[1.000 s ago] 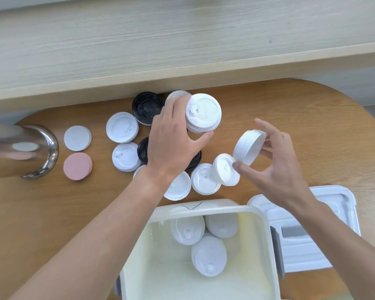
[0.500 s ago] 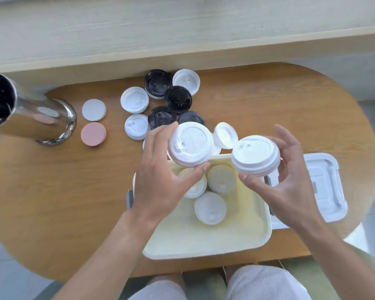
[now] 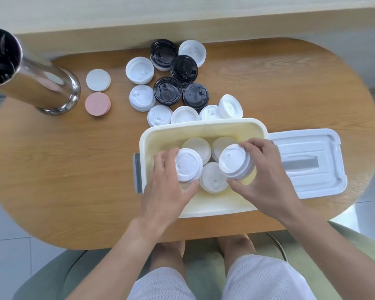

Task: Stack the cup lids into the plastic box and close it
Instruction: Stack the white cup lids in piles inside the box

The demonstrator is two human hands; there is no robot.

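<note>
A cream plastic box (image 3: 204, 126) stands open at the table's near edge with three white cup lids (image 3: 213, 179) lying in it. My left hand (image 3: 167, 191) grips a small stack of white lids (image 3: 187, 165) over the box's left half. My right hand (image 3: 262, 176) grips another stack of white lids (image 3: 234, 161) over the right half. Both stacks sit low inside the box. The box's white cover (image 3: 312, 163) lies flat just right of the box. Several loose white lids (image 3: 140, 70) and black lids (image 3: 183, 68) are spread on the table beyond the box.
A tall steel cylinder (image 3: 37, 83) stands at the far left. A white disc (image 3: 98, 80) and a pink disc (image 3: 97, 104) lie beside it. The oval wooden table (image 3: 63, 169) meets a pale wooden ledge (image 3: 182, 16) at the back. My knees show below the table edge.
Both hands came back from the loose lids with a stack each and lowered the stacks into the box. The view has tilted down toward the box.
</note>
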